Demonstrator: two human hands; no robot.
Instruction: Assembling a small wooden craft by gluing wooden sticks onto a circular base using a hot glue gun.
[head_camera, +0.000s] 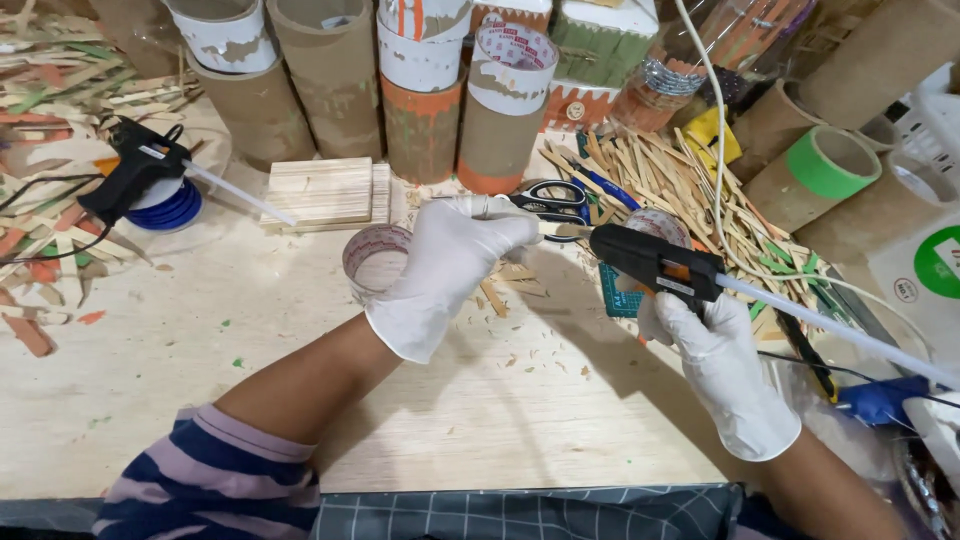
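Pale plywood (250, 360) is serving as the worktop, dusted with wood shavings and small chips, and a checked cloth is lying along its near edge. Cardboard tubes (330, 70) are standing crowded along the far side, some smeared with orange and white. A heap of flat wooden sticks (680, 190) is spreading at the right, with scissors (550, 200) lying beside it. A second black glue gun (135, 175) is resting at the left on a blue tape roll, near a stack of wood slats (325, 190).

The gloved left hand (445, 270) is pinching a thin stick (560, 230) between closed fingertips, above the middle of the board and just beside a tape ring (375, 260). The gloved right hand (715, 360) is clamping around the handle of a black glue gun (650, 262), its nozzle nearly touching the stick's end.
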